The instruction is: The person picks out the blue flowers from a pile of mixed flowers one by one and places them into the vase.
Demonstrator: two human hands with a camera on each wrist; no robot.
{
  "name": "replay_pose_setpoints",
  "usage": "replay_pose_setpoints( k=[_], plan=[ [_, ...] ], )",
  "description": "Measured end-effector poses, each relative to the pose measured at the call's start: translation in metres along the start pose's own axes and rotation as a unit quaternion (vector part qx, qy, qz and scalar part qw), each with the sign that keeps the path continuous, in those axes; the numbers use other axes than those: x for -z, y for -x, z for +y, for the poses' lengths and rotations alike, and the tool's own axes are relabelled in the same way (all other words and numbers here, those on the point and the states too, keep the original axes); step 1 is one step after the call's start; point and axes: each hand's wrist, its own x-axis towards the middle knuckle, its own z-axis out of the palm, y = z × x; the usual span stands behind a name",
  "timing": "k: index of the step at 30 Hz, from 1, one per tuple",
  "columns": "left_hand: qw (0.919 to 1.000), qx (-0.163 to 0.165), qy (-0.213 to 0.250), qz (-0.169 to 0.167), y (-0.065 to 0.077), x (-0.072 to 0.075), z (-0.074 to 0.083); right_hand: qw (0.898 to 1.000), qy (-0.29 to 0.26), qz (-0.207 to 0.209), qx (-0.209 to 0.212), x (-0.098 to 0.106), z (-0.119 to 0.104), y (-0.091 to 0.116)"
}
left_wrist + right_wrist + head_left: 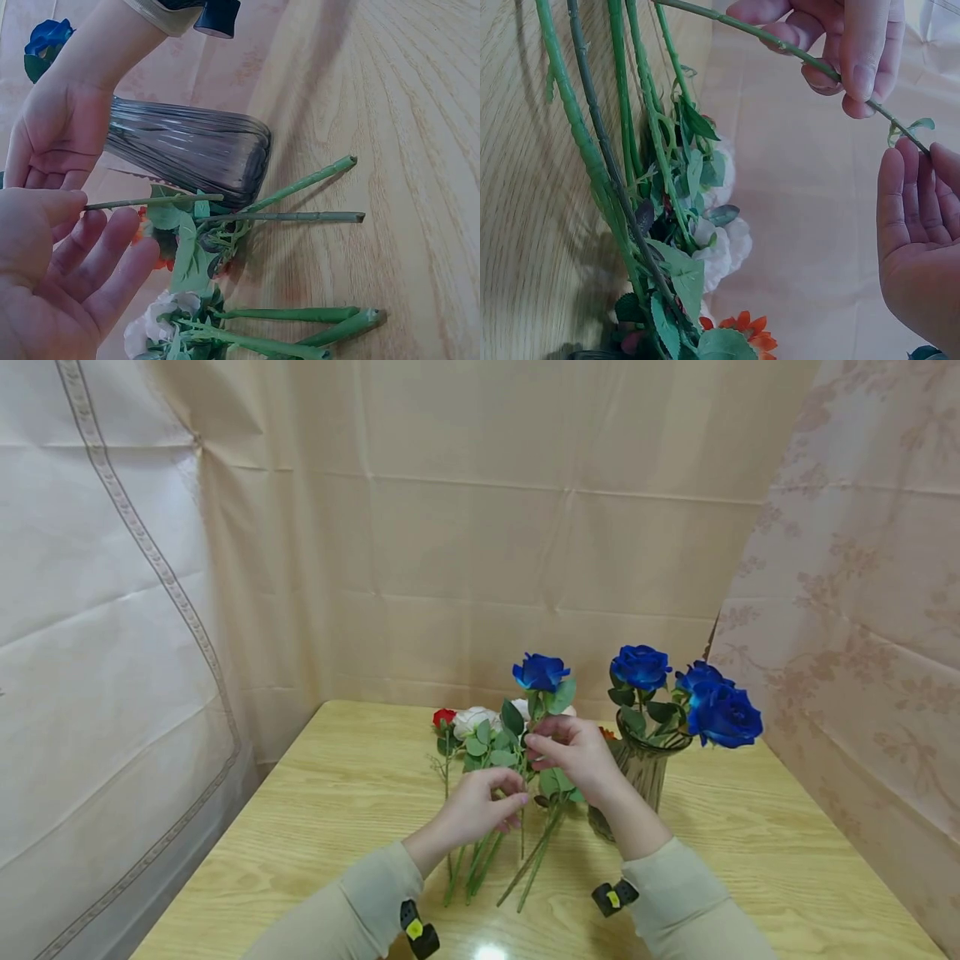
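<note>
A blue rose [541,672] stands upright above the table in the head view, raised off the other flowers. My right hand [577,756] pinches its stem just beneath the leaves. Lower down, my left hand [480,802] holds the same stem [799,52] between thumb and fingers, as the right wrist view shows. The cut end of that stem [154,201] sticks out past my left fingers in the left wrist view. Right of my hands is a ribbed, tinted glass vase [645,772] with several blue roses [723,714] leaning out of it; my right forearm partly hides it.
White roses [474,723] and a red flower [444,718] lie behind my hands, their green stems [480,868] pointing toward me. An orange flower [754,330] lies close to the vase. Cloth curtains [480,543] surround the wooden table [300,827].
</note>
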Motion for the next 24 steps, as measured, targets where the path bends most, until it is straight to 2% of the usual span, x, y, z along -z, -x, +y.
replay_pose_setpoints(
  k=[6, 12, 16, 21, 24],
  plan=[
    [0.9992, -0.016, -0.035, 0.01, 0.0, 0.004, 0.001, 1.0, 0.026, -0.008, 0.013, 0.005, -0.009, 0.0],
    [0.9947, -0.049, -0.076, 0.05, -0.002, 0.014, 0.002, 0.998, 0.063, 0.002, 0.013, 0.011, -0.026, 0.0],
    [0.9893, -0.066, -0.103, 0.079, -0.003, 0.017, 0.004, 0.993, 0.119, 0.021, 0.014, 0.016, -0.041, 0.001],
    [0.9859, -0.083, -0.111, 0.094, -0.006, 0.02, 0.006, 0.986, 0.154, 0.034, 0.057, 0.022, -0.059, 0.0],
    [0.9852, -0.09, -0.103, 0.103, -0.008, 0.022, 0.008, 0.978, 0.188, 0.053, 0.074, 0.028, -0.072, 0.0]
  ],
)
